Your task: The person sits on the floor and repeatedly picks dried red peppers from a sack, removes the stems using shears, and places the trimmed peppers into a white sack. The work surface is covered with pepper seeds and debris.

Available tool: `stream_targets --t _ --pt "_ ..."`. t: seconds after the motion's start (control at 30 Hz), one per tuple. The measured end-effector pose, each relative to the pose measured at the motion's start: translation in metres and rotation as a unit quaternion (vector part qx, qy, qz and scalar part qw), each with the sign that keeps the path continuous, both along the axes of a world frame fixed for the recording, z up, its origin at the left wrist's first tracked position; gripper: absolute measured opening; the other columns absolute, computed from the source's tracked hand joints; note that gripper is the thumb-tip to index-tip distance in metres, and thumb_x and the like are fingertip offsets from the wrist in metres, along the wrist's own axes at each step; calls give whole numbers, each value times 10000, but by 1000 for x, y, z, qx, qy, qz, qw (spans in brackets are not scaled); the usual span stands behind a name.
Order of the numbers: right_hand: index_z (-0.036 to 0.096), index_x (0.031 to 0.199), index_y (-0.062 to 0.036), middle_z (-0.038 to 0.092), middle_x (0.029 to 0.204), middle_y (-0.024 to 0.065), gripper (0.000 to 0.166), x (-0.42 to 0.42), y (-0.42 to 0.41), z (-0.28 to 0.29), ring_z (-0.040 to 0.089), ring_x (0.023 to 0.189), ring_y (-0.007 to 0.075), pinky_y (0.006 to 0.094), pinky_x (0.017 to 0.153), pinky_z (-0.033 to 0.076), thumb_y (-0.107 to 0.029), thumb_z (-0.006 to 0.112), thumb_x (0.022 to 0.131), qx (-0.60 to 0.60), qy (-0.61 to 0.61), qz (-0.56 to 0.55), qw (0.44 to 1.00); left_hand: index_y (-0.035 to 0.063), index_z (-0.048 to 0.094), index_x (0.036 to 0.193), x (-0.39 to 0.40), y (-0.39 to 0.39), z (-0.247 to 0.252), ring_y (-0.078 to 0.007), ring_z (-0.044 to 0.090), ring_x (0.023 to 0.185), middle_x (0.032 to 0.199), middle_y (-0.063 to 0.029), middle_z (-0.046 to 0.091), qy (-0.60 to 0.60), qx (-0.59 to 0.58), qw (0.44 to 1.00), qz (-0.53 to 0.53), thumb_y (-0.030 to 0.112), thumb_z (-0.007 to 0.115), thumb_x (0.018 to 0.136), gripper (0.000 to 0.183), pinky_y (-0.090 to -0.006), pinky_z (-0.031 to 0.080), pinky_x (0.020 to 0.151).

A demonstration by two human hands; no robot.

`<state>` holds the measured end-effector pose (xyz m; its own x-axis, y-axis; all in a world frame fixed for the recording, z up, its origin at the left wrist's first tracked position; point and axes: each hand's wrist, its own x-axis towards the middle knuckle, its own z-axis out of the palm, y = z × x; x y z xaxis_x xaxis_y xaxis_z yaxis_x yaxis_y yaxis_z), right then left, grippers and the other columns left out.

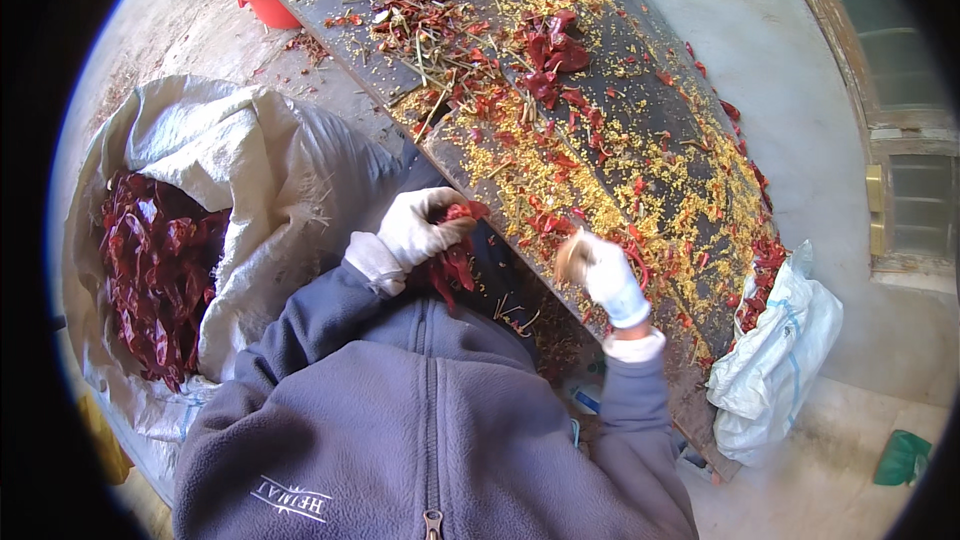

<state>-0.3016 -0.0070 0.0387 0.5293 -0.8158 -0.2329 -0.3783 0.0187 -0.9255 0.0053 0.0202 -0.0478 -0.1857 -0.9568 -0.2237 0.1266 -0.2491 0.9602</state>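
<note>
My left hand, in a white glove, is closed around several dried red chili peppers that hang down over my lap. To its right, my right hand, also gloved, is raised over the near edge of a dark table. Its fingertips are blurred, so what they may hold cannot be told. A red ring-like handle or loop shows beside the right glove. Yellow seeds, red chili scraps and stems lie scattered over the tabletop. Larger dark red chili pieces are heaped farther back.
At the left stands a large white woven sack holding dried red chilies. A smaller white sack with chili pieces is by the table's right end. A red bucket sits beyond the far left edge. A wall runs behind the table.
</note>
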Motion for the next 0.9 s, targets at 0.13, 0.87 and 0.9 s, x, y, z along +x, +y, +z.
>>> stream_targets --t 0.13,0.87,0.9 --pt "706 876 -43 738 856 81 72 -17 -11 17 695 774 171 347 724 558 -91 760 880 -141 249 27 958 9 711 1030 0 -5 7 -86 633 792 857 -11 708 43 17 999 17 122 803 912 187 -268 540 747" --pt "727 943 -30 720 892 137 113 40 -52 -50 705 794 309 367 706 568 -121 772 894 -241 111 -219 939 1 699 1210 -8 -3 2 -115 692 819 953 -45 748 105 79 991 6 156 818 914 354 -291 586 760" --pt "721 939 -34 715 889 137 105 51 -39 -45 709 792 301 363 688 566 -124 764 905 -279 89 -180 939 2 691 1208 -8 -2 4 -116 690 830 960 -42 743 122 79 989 1 174 823 912 366 -291 582 770"
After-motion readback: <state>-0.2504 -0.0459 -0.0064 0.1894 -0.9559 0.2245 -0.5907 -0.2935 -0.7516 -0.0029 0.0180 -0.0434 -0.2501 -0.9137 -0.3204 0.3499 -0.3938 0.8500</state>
